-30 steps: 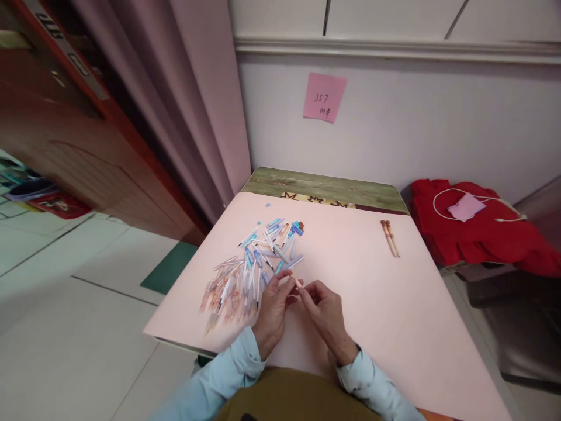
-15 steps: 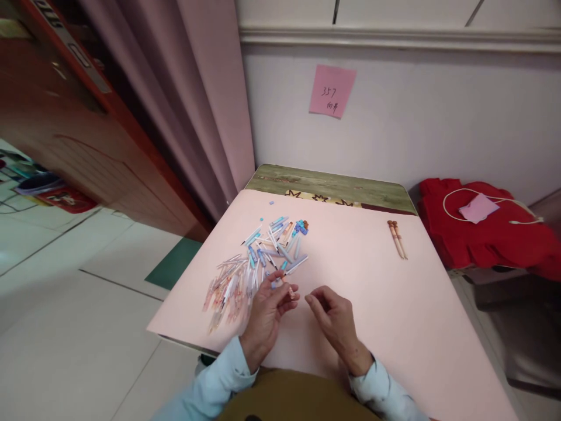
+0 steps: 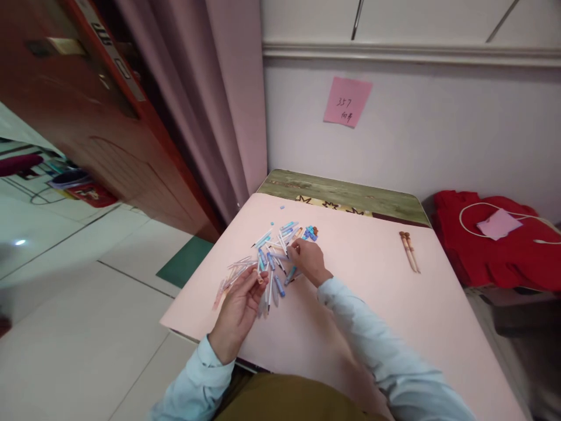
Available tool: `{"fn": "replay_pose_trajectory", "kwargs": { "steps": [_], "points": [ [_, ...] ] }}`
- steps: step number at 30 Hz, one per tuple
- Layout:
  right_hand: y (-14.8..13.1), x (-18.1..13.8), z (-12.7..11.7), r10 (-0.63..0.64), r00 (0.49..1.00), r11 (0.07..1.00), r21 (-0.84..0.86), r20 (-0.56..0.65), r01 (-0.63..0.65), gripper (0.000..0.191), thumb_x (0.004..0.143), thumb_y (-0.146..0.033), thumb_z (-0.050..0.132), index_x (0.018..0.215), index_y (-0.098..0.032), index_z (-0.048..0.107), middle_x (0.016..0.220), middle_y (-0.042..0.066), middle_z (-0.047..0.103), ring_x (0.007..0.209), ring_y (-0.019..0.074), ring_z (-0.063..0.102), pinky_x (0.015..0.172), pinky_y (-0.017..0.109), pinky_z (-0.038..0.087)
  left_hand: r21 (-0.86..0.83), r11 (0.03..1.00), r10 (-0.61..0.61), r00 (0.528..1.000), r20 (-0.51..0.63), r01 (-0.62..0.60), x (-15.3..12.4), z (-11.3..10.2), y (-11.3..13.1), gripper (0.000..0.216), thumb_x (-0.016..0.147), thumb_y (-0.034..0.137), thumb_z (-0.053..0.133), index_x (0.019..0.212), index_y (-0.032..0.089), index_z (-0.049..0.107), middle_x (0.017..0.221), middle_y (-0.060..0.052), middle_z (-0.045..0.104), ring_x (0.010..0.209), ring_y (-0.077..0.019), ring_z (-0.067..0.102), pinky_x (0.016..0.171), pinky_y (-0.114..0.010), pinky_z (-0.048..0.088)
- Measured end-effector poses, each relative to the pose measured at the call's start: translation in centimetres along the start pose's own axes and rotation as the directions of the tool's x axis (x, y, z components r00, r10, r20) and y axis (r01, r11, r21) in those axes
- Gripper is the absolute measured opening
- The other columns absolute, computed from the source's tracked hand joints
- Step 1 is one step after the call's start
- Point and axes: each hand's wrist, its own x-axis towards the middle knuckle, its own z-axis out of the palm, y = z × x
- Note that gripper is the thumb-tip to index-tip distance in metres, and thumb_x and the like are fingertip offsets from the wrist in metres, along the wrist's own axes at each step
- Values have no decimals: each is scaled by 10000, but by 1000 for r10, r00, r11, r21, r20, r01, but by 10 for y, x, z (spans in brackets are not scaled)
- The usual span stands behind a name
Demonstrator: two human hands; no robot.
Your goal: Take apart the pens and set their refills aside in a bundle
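Note:
My left hand (image 3: 240,307) is closed, pinching a small peach-coloured pen part (image 3: 260,279) between thumb and fingers at the near side of the pile. My right hand (image 3: 309,260) reaches over the far right of the pile, its fingers bent down and pressed together among the parts. What they grip, if anything, is hidden. Around both hands lie loose pen parts: white refills with dark tips (image 3: 269,299), blue and lilac barrels (image 3: 279,285) and clear pinkish tubes (image 3: 220,293). Small blue and purple pieces (image 3: 311,233) are heaped just beyond my right hand.
Two cream pens with brown tops (image 3: 409,251) lie side by side on the right of the pink-covered table (image 3: 359,304). A red cloth (image 3: 460,251) with a white cable lies beyond the right edge. A wooden door (image 3: 131,146) and a curtain stand at left.
My right hand has moved from beside my left hand, forward and left to the pile. My left hand has shifted left, still holding the small part. The view has turned slightly left.

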Motion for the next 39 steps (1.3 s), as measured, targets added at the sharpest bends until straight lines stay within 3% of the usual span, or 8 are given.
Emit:
{"fn": "replay_pose_trajectory", "kwargs": {
  "steps": [6,14,19,21,24,30,33,39],
  "points": [
    [-20,18,17,15,999,989,-149,41,-9,262,897,-380,567,926,-160,706,911,131,737,882,245,681,726,295,453,159,987,-21,995,96,5,-8,-4,-2,428,775,166,750,1160,137,563,898,-98,717,716,-125,677,685,-211,572],
    [-10,16,10,45,999,989,-141,-1,-44,212,896,-306,535,868,-193,713,858,88,740,833,222,679,685,274,431,373,922,-219,935,278,104,-22,-2,-26,551,690,208,813,1174,160,553,876,-57,677,721,-141,650,687,-270,547],
    [4,-15,-5,21,997,989,150,-70,-10,254,900,-405,559,804,-211,692,713,26,702,671,173,630,617,254,399,494,869,-203,933,296,33,-21,-4,-32,515,688,272,793,1147,171,584,808,-13,623,656,-137,635,654,-300,550],
    [10,-44,-4,-9,999,926,377,-45,25,327,892,-466,566,732,-198,663,630,11,655,580,153,582,572,249,387,530,847,-121,952,283,-50,-18,-9,-31,514,682,299,787,1141,179,590,832,-5,601,648,-134,632,647,-311,556],
    [14,-90,2,-59,982,757,649,178,-72,400,873,-544,576,730,-181,662,593,8,624,510,137,548,509,238,387,612,767,-7,953,304,-190,-13,-12,-31,469,717,296,740,1147,191,588,853,1,575,661,-129,618,645,-310,557],
    [11,-133,14,-10,953,458,849,302,-264,400,822,-563,645,804,-164,670,612,-6,589,488,105,474,468,220,367,763,353,92,831,548,-542,-21,-6,-41,370,838,173,548,1203,201,600,1060,-81,638,918,-189,634,845,-363,527],
    [12,-134,15,3,936,400,858,351,-323,395,783,-552,689,811,-159,661,612,-16,573,483,94,453,466,216,355,771,237,75,802,593,-592,-23,-7,-45,412,829,133,537,1230,206,596,1139,-96,634,1006,-206,615,901,-374,505],
    [21,-133,11,43,938,424,844,344,-329,390,784,-550,669,746,-164,625,564,-15,561,479,113,482,461,225,360,804,249,22,833,553,-541,-25,-8,-45,579,808,226,621,1374,239,501,1095,-62,640,746,-152,612,752,-329,525]
  ]
}}
